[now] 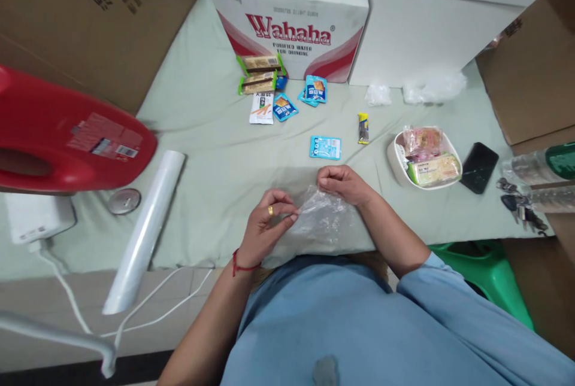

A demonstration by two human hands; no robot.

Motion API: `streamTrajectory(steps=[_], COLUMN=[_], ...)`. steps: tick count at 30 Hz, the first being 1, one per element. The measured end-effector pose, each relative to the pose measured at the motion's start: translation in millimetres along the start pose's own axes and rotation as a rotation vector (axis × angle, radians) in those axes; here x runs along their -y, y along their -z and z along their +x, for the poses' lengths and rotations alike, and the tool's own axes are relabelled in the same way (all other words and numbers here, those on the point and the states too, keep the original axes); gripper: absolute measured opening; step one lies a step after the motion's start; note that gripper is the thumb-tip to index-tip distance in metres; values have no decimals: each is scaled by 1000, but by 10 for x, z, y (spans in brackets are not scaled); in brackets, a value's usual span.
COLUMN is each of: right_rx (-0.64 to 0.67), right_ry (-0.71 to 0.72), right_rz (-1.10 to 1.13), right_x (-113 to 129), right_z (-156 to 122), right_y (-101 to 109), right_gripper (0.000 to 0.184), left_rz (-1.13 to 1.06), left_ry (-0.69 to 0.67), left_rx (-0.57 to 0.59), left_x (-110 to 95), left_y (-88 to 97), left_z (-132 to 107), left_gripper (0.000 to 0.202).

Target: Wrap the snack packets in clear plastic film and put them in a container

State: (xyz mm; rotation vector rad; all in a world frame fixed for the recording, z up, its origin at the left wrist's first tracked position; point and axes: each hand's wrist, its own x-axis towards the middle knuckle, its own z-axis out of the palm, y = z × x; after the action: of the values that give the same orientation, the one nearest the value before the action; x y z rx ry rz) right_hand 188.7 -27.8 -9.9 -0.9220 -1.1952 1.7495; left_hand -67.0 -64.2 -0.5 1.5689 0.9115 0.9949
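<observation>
A clear plastic bag (324, 218) hangs crumpled between my two hands at the near edge of the cloth-covered table. My left hand (271, 218), with a gold ring and a red cord bracelet, pinches its left side between thumb and forefinger. On the other side, my right hand (344, 185) has curled fingers closed on the bag's upper edge. Just beyond the right hand lies a light-blue snack packet (326, 148). A small yellow-and-dark wrapped bar (363, 128) is farther right.
Several snack packets (263, 84) lie before a Wahaba-style water carton (291, 27). At right are a white tub (398, 164) of wrapped snacks, a black phone (480, 167) and keys (521, 209). A plastic film roll (146, 230) and red jug (72, 134) stand left.
</observation>
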Motion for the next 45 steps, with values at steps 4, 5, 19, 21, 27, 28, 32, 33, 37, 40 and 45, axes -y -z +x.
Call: streamTrajectory(steps=[4, 5, 19, 21, 27, 28, 32, 33, 37, 40, 45], right_rx=[-58, -57, -109, -166, -393, -425, -494, -494, -471, -485, -516], right_ry=[13, 9, -155, -150, -80, -59, -9, -5, 4, 10, 41], right_rz=[69, 56, 82, 138, 264, 281, 317, 329, 347, 335, 310], right_x=[-32, -30, 1, 4, 57, 64, 73, 71, 49, 30, 37], right_z=[30, 31, 42, 63, 93, 94, 94, 94, 103, 121, 135], right_y=[27, 23, -29, -23, 71, 97, 167, 170, 158, 161, 166], right_gripper=[46, 46, 36, 35, 41, 42, 42, 43, 45, 46, 48], left_rz=[-4, 14, 147, 82, -27, -34, -3, -3, 6, 125, 487], left_ry=[-32, -36, -125, -155, -183, -175, -71, -42, 0, -46, -171], left_rx=[-29, -29, 64, 50, 7, -32, -200, -261, -559, -588, -287], left_x=[9, 8, -25, -31, -5, 11, 88, 105, 89, -61, -315], left_y=[57, 61, -74, -35, 273, 340, 547, 573, 561, 444, 46], left_z=[-38, -38, 69, 44, -92, -125, -257, -284, -345, -350, -300], left_gripper=[8, 8, 18, 12, 9, 10, 18, 23, 28, 14, 5])
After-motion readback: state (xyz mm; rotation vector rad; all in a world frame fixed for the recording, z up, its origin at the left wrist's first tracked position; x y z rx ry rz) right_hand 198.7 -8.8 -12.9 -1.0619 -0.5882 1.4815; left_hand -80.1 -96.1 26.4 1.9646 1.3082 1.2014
